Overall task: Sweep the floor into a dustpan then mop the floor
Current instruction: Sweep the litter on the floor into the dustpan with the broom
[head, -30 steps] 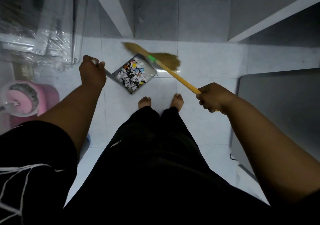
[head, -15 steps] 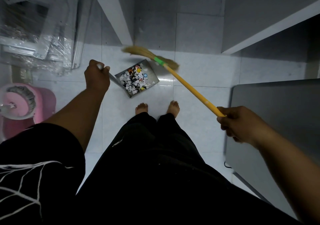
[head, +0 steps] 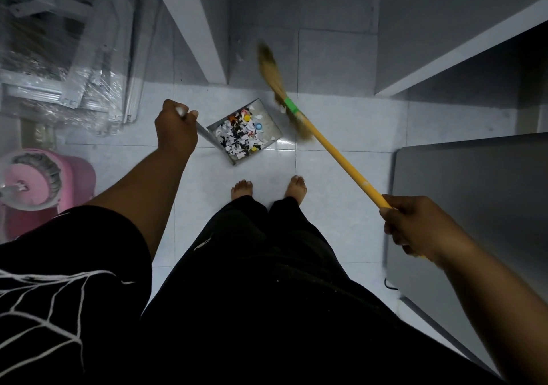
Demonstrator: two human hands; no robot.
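Yellow-handled broom (head: 335,150), one dustpan (head: 268,117), perhaps full.

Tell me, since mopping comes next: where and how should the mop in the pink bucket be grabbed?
Judging from this view: take the pale handle that runs off the left edge from the round pink mop head seated in the pink bucket. Come from the bucket's left side, over its rim, and wrap the shaft. Both hands are full, so one must be freed first.

Open tile floor (head: 341,206) btwn pink mop bucket (head: 44,188) left & grey table (head: 474,206) right; wrapped frames (head: 74,58) crowd far-left.
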